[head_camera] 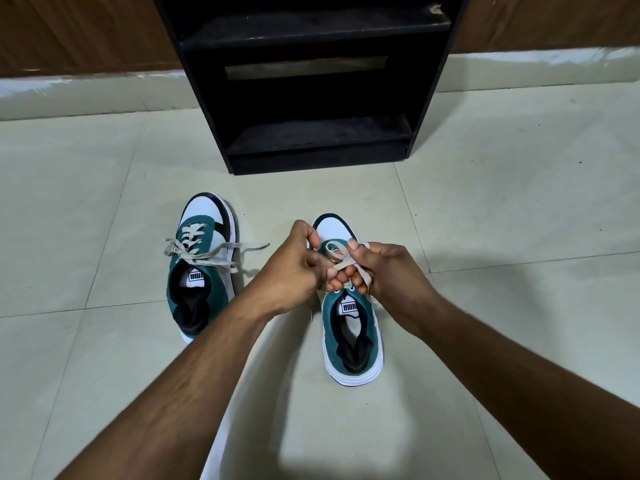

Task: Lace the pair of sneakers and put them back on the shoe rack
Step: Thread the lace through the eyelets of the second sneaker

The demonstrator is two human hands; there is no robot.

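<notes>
Sneakers, pair, green suede with white toe and black trim, both standing upright on the pale floor tiles (485,209), toes pointing toward the rack. Left sneaker (201,268): laced through its eyelets, lace (207,252) tied in a loose bow at the top, ends trailing out to either side onto the tile. A logo label shows on the tongue; the black lining is visible inside the collar.

Person's left hand (294,268) reaches in from below, over the gap between the two shoes. Fingers curled; thumb and forefinger pinch one part of the beige shoelace (341,256) just above the tongue of the right sneaker.

Right sneaker (349,327): stands a little nearer the person than the left one, well apart from it. The toe cap shows beyond the knuckles; the heel and collar are open to view below the hands. The lacing under the hands is hidden, so how many eyelets are threaded I cannot tell.

Right hand (384,271) meets the left one over the tongue. Fingers curled, with the lace wrapped across them and crossing between the two hands.

Black shoe rack (311,133) stands behind both shoes against the wood-panelled wall (69,36), two shelves showing. Neither sneaker touches it.
</notes>
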